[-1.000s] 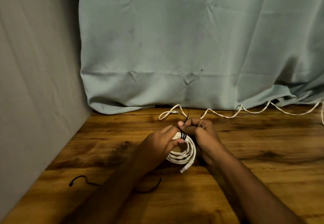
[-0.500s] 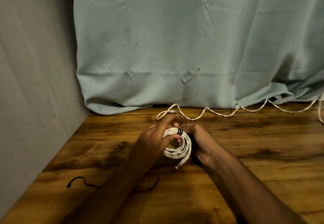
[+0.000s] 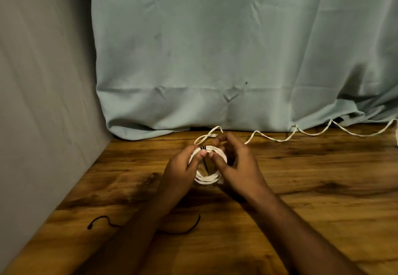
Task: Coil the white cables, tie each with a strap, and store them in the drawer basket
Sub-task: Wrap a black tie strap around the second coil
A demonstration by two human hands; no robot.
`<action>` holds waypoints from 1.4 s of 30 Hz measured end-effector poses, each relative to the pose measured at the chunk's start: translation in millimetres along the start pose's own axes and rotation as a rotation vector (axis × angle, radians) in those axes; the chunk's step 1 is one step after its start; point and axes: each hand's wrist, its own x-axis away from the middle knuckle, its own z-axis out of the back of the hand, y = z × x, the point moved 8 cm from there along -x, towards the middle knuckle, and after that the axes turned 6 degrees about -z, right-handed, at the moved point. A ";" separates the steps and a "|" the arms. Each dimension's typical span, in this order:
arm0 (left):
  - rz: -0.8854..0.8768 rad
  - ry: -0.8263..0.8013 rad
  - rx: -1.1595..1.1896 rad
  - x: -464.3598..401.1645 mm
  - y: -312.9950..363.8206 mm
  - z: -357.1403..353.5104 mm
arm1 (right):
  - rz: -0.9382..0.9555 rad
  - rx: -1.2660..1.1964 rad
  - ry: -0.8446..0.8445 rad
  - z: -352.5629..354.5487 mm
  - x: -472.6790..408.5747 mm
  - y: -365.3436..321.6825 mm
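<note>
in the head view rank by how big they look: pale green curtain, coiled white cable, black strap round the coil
1. pale green curtain
2. coiled white cable
3. black strap round the coil

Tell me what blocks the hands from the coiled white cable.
Nothing visible: left hand and right hand both grip the coiled cable beside its black strap. The drawer basket is out of view.

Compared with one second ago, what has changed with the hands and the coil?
The right hand let go of the black strap, whose tail now hangs inside the coiled white cable. The left hand still grips the coil. The loose white cable and spare black strap stayed put.
</note>
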 end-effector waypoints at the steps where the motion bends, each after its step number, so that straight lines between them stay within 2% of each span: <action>1: 0.031 -0.023 0.057 -0.4 -3.1 -4.0 | 0.087 0.143 0.015 1.2 1.3 -4.8; 3: 0.078 -0.055 0.145 -1.0 -9.8 -10.2 | 0.257 0.388 0.053 1.3 6.5 -19.1; 5: 0.118 -0.083 0.241 -0.2 -13.3 -15.1 | 0.317 0.508 0.053 -1.1 8.9 -25.8; 10: 0.247 -0.116 0.484 -0.1 -8.8 -19.7 | 0.466 0.648 0.013 -9.6 10.1 -34.5; 15: 0.314 -0.120 0.611 -2.5 -14.7 -20.0 | 0.641 0.802 -0.026 -19.6 17.5 -44.4; 18: 0.289 -0.116 0.596 -3.4 -11.6 -16.0 | 0.599 0.632 0.041 -10.6 13.7 -42.5; 22: 0.166 -0.127 0.452 -0.1 -6.0 -16.5 | 0.297 0.134 0.146 3.1 1.6 -19.5; 26: 0.070 -0.007 0.523 -5.1 6.9 -16.6 | 0.124 -0.126 0.217 12.4 -1.2 -9.7; 29: -0.021 0.077 0.468 -6.1 18.0 -13.6 | 0.050 -0.286 0.245 15.3 -2.2 -7.6; 32: -0.038 0.161 0.434 -3.7 18.4 -7.1 | 0.022 -0.353 0.283 16.7 -2.2 -6.7; 37: -0.027 0.202 0.386 -1.6 10.4 -0.1 | -0.055 -0.497 0.292 11.9 4.1 -3.7; 42: -0.039 0.221 0.348 -1.1 13.4 4.2 | -0.008 -0.335 0.351 14.1 5.0 -5.0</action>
